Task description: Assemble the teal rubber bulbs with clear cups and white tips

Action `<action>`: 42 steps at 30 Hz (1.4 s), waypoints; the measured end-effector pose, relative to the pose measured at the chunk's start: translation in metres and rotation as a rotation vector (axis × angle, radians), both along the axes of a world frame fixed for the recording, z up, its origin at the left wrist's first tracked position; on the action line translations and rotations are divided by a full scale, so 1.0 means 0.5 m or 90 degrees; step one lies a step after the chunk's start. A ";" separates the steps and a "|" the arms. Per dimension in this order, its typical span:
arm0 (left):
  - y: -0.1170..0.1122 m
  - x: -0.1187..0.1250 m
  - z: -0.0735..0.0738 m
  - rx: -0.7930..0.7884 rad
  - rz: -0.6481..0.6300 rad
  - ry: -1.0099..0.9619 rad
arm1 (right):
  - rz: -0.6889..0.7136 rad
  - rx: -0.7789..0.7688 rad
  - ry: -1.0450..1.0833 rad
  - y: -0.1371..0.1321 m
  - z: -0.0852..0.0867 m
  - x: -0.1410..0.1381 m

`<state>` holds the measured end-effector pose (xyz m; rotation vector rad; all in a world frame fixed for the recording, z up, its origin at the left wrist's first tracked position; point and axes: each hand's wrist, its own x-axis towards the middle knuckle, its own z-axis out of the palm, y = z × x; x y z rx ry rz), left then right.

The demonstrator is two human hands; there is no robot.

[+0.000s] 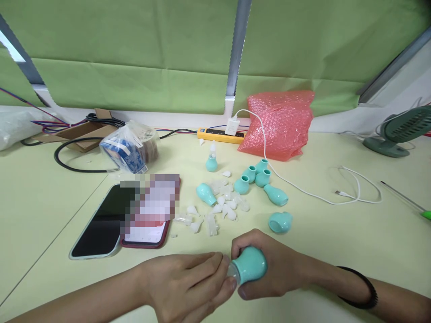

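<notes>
My right hand [269, 269] is wrapped round a teal rubber bulb [251, 264] low in the middle of the view. My left hand [188, 287] pinches a small clear tip [231, 269] at the bulb's mouth. Just beyond my hands lies a scatter of several clear white tips [222, 206]. Several more teal bulbs [257, 177] lie and stand behind them, one [280, 222] close to my right hand. One bulb with a tip fitted [211, 160] stands upright farther back.
Two phones [101, 222] lie side by side at the left. A pink bubble-wrap bag [279, 123], a yellow power strip [220, 134] with a white charger cable [350, 190], a plastic bag of items [131, 148], a cardboard box [84, 132] and a green fan [400, 132] stand along the back.
</notes>
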<state>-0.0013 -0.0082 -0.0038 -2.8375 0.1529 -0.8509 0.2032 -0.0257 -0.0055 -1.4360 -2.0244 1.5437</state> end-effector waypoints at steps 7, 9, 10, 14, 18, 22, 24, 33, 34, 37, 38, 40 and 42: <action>0.000 -0.002 0.001 0.019 0.011 -0.008 | -0.010 -0.030 0.016 0.002 0.002 -0.001; -0.002 -0.002 -0.001 0.028 0.018 -0.013 | -0.005 -0.042 0.030 0.003 0.006 -0.002; -0.003 -0.003 -0.003 0.032 0.020 -0.018 | -0.005 -0.043 0.036 0.004 0.007 -0.003; -0.001 -0.003 -0.011 0.053 0.004 -0.019 | -0.016 -0.045 0.035 0.005 0.007 -0.002; 0.001 -0.004 -0.013 0.065 0.004 -0.008 | -0.024 -0.067 0.031 0.004 0.001 -0.001; -0.001 -0.004 -0.010 0.084 0.017 0.004 | -0.030 -0.070 0.029 0.003 -0.001 0.000; -0.001 -0.004 -0.009 0.086 0.018 0.009 | -0.031 -0.063 0.033 0.002 0.000 -0.001; 0.004 -0.001 -0.004 0.075 0.007 0.006 | -0.025 -0.058 0.043 0.002 -0.004 -0.005; 0.005 -0.001 -0.003 0.072 0.008 0.009 | -0.023 -0.053 0.044 0.003 -0.005 -0.005; 0.007 0.000 -0.001 0.062 0.002 0.016 | -0.020 -0.062 0.049 0.003 -0.007 -0.003; 0.007 0.000 -0.001 0.055 0.004 0.018 | -0.025 -0.064 0.048 0.003 -0.007 -0.002; 0.006 -0.001 0.000 0.033 0.005 0.015 | -0.030 -0.058 0.044 0.002 -0.008 -0.002; 0.005 0.000 0.000 0.007 0.007 0.016 | -0.031 -0.051 0.037 0.001 -0.009 -0.002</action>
